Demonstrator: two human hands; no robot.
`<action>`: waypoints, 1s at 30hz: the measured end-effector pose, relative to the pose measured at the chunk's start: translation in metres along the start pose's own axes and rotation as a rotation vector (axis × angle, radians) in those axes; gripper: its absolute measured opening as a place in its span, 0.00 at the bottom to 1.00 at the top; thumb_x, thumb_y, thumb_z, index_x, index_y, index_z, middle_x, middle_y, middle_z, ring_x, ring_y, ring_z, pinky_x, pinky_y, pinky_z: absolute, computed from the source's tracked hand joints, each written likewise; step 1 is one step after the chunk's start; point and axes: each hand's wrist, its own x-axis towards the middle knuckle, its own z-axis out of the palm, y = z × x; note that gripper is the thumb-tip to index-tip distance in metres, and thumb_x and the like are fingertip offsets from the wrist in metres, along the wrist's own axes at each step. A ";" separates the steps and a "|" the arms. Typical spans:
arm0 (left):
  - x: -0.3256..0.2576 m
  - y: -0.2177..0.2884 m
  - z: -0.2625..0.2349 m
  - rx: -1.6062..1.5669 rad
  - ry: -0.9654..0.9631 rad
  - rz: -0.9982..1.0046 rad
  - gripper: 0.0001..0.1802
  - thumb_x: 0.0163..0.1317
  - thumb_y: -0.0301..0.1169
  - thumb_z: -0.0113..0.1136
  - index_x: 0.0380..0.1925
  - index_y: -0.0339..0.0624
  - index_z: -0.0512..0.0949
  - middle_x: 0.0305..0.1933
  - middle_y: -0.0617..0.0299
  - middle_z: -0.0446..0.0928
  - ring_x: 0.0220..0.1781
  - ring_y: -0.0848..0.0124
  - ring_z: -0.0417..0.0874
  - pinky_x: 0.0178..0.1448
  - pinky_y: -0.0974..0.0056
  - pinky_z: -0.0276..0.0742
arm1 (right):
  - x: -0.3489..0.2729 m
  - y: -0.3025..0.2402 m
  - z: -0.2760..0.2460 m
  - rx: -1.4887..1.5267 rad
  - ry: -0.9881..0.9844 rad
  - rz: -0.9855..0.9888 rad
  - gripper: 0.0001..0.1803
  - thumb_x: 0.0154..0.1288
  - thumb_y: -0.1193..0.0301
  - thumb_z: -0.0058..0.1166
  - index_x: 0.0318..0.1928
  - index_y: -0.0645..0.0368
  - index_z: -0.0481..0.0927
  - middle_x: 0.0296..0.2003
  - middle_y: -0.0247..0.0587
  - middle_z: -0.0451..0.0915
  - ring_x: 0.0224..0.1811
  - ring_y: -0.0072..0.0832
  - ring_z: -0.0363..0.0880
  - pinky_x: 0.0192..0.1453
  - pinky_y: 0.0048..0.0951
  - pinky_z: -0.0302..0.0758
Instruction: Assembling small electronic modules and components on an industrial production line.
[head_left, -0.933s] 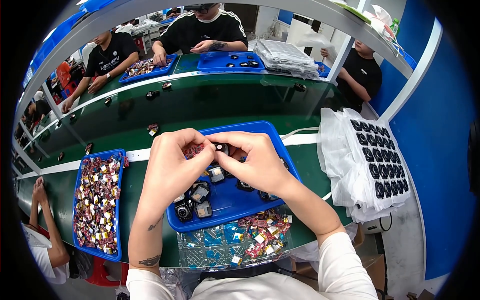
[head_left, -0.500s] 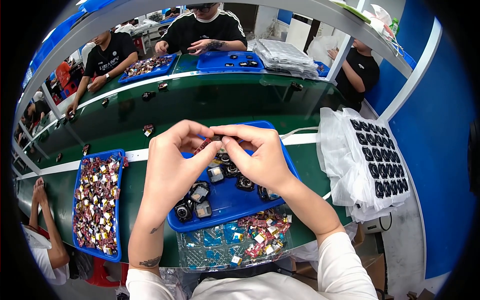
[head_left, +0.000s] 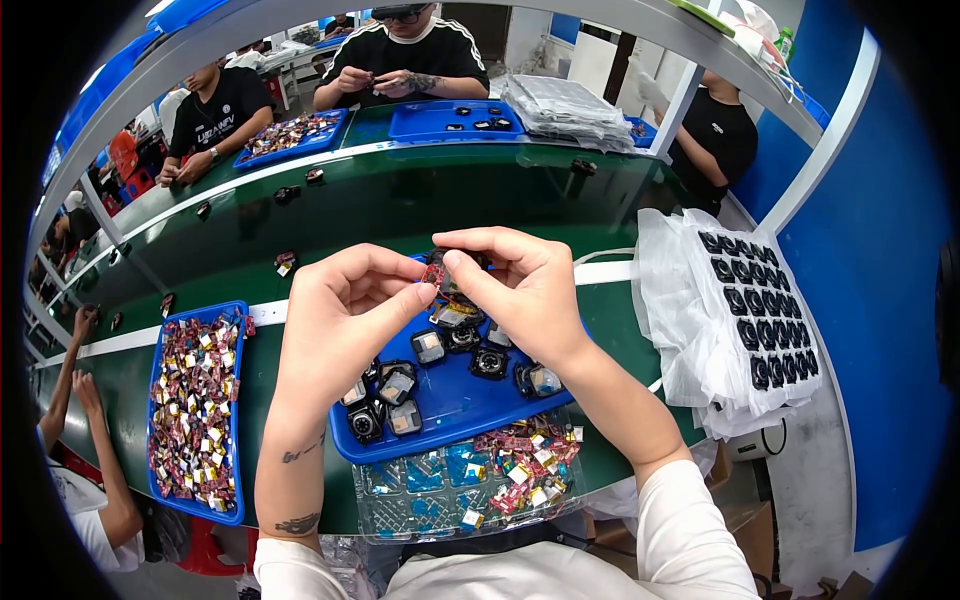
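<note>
Both hands are raised over a blue tray [head_left: 480, 405] holding several black square watch cases [head_left: 489, 363]. My left hand [head_left: 352, 315] pinches a small red circuit board [head_left: 434, 273] between thumb and fingertips. Thumb and fingers of my right hand [head_left: 525, 290] close on a dark watch case [head_left: 470, 258], mostly hidden behind them. The board touches or lies right against this case; the exact contact is hidden. Beneath the tray's near edge is a clear plastic compartment tray [head_left: 400, 510] with a heap of red boards and small batteries [head_left: 530, 465].
At left stands a blue tray [head_left: 240, 400] full of red boards with batteries. Stacked trays of black cases [head_left: 755, 310] in white wrapping are at right. A green conveyor belt [head_left: 400, 210] carries scattered parts; co-workers sit across it and at left. A white frame [head_left: 830, 140] spans overhead.
My left fingers have drawn slightly back, and the red board shows more plainly at the case. Parts on the belt have shifted a little left. The co-worker opposite has brought both hands together.
</note>
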 end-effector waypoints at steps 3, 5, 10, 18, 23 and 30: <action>0.002 0.000 -0.002 -0.075 -0.010 -0.031 0.10 0.56 0.24 0.65 0.37 0.31 0.79 0.33 0.59 0.82 0.35 0.78 0.82 0.41 0.76 0.78 | -0.001 -0.004 0.000 -0.132 0.032 -0.072 0.10 0.59 0.79 0.57 0.43 0.65 0.82 0.34 0.43 0.84 0.33 0.21 0.82 0.35 0.19 0.78; 0.004 -0.002 -0.002 -0.101 -0.010 -0.027 0.10 0.56 0.24 0.65 0.37 0.31 0.79 0.33 0.59 0.82 0.35 0.78 0.82 0.41 0.76 0.78 | -0.001 -0.003 -0.001 -0.237 0.029 -0.214 0.11 0.59 0.80 0.57 0.43 0.65 0.82 0.34 0.43 0.83 0.32 0.21 0.82 0.34 0.19 0.77; 0.004 -0.001 -0.001 -0.125 0.023 -0.024 0.10 0.56 0.23 0.65 0.38 0.31 0.79 0.31 0.59 0.82 0.33 0.78 0.82 0.39 0.77 0.77 | 0.002 -0.002 -0.001 -0.337 0.010 -0.413 0.12 0.55 0.83 0.57 0.42 0.65 0.82 0.32 0.46 0.83 0.31 0.24 0.82 0.33 0.19 0.77; 0.007 -0.006 -0.001 0.013 0.063 -0.002 0.11 0.54 0.24 0.67 0.36 0.32 0.80 0.29 0.62 0.82 0.31 0.81 0.80 0.36 0.77 0.74 | 0.001 -0.005 0.000 -0.239 -0.009 -0.362 0.12 0.56 0.82 0.57 0.42 0.66 0.82 0.34 0.44 0.83 0.32 0.22 0.82 0.34 0.18 0.77; 0.011 -0.014 0.002 0.001 0.030 0.063 0.09 0.54 0.25 0.68 0.35 0.33 0.81 0.31 0.61 0.81 0.33 0.80 0.80 0.39 0.76 0.75 | 0.000 -0.007 -0.003 -0.217 -0.011 -0.273 0.11 0.56 0.80 0.57 0.41 0.64 0.83 0.35 0.43 0.84 0.32 0.23 0.83 0.34 0.20 0.78; 0.040 -0.037 0.009 0.081 0.040 -0.028 0.08 0.58 0.30 0.64 0.31 0.35 0.81 0.28 0.64 0.81 0.30 0.81 0.78 0.35 0.76 0.71 | 0.009 -0.012 -0.021 -0.387 0.029 -0.189 0.13 0.58 0.77 0.56 0.44 0.63 0.81 0.39 0.40 0.82 0.37 0.23 0.81 0.39 0.23 0.77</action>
